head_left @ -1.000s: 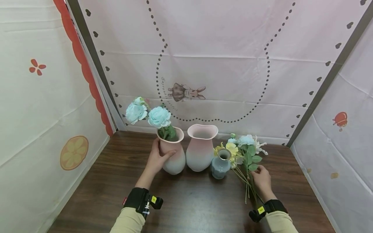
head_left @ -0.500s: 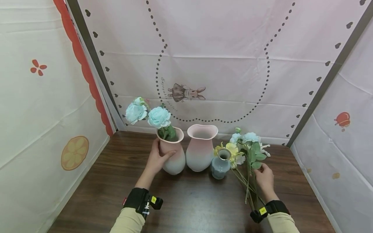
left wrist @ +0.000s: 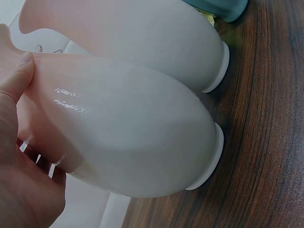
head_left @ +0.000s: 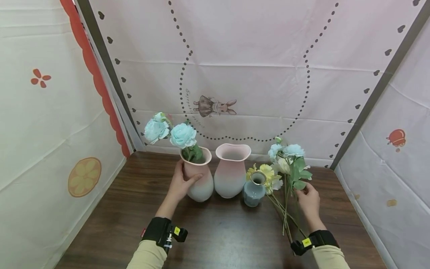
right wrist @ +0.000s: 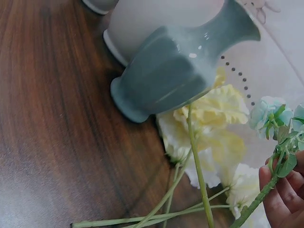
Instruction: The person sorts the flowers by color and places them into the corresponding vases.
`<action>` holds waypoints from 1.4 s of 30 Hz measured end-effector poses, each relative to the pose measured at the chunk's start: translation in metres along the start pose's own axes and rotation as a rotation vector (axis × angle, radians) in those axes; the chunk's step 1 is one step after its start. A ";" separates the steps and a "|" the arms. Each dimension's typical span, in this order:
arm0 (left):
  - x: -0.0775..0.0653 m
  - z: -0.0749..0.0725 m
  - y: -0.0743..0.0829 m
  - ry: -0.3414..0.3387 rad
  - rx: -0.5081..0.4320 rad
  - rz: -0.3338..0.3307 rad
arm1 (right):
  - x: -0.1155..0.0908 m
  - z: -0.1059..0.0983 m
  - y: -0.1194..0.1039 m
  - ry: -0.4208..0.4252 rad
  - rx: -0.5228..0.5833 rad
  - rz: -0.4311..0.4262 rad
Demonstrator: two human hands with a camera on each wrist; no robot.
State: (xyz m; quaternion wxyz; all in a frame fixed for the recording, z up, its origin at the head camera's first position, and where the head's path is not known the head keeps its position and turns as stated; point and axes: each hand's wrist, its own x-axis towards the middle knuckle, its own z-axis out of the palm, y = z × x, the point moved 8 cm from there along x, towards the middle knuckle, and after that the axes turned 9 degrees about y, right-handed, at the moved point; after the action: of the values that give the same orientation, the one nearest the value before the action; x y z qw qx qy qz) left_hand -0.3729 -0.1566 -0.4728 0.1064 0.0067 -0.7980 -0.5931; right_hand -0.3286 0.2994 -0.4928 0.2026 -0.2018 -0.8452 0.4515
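Note:
My left hand (head_left: pixel 181 183) grips the left pink-to-white ceramic vase (head_left: pixel 202 188) near its neck, thumb across the front. Two light blue artificial flowers (head_left: pixel 183 135) stand in that vase and lean left. On the right, my right hand (head_left: pixel 309 203) pinches the green stem (right wrist: pixel 262 195) of a light blue artificial flower spray (head_left: pixel 293 150) just below its leaves, blooms pointing up. Yellow flowers (head_left: pixel 268 171) and white ones (right wrist: pixel 243 183) lie on the table beside it, their bare stems crossing toward the front.
A second pink-to-white vase (head_left: pixel 231 181) stands at the middle, right beside the gripped one. Next to it is a small blue-grey vase (head_left: pixel 254 195), which partly covers the yellow flowers. Printed cloth walls (head_left: pixel 248 93) enclose the dark wooden table (head_left: pixel 221 235).
My right hand has moved slightly right and away from me, and the blue flower spray has risen off the other flowers. My left hand and its vase have stayed in place.

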 end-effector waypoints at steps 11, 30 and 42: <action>0.000 -0.001 0.002 0.007 0.013 0.023 | -0.001 -0.013 -0.027 0.055 0.048 -0.036; 0.000 -0.001 0.002 0.007 0.013 0.018 | 0.002 -0.024 -0.056 0.116 0.221 -0.087; 0.000 0.000 -0.001 -0.001 0.016 0.000 | 0.004 -0.030 -0.083 0.145 0.284 -0.142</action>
State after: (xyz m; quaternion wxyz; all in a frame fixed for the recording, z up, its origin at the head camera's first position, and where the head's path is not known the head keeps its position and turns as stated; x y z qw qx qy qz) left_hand -0.3726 -0.1572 -0.4742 0.1059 0.0071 -0.8029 -0.5867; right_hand -0.3293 0.2793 -0.4070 0.3207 -0.1431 -0.7681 0.5354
